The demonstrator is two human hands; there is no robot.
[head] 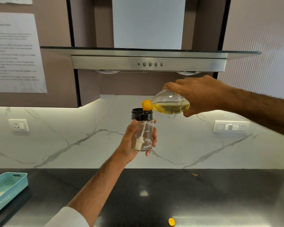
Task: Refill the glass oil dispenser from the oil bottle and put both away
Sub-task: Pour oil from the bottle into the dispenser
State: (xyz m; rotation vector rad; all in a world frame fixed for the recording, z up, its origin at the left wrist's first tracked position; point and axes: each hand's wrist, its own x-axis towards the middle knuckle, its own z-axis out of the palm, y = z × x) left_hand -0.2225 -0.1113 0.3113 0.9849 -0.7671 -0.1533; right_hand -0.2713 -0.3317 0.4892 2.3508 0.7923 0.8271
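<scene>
My left hand (129, 141) grips the glass oil dispenser (143, 133) upright in the air above the counter. It has a black collar at the top, a white tube and filter inside, and looks empty of oil. My right hand (198, 94) holds the clear oil bottle (169, 104) tipped on its side, part full of yellow oil. The bottle's yellow neck (146, 104) points down-left and sits right at the dispenser's open black rim. A loose yellow cap (171, 222) lies on the counter near the front edge.
A dark counter (203, 194) runs below the hands, with a marble backsplash behind. A turquoise slotted tray (8, 187) sits at the left edge. A steel range hood (149, 63) hangs overhead. Wall sockets sit at the left (18, 125) and right (230, 126).
</scene>
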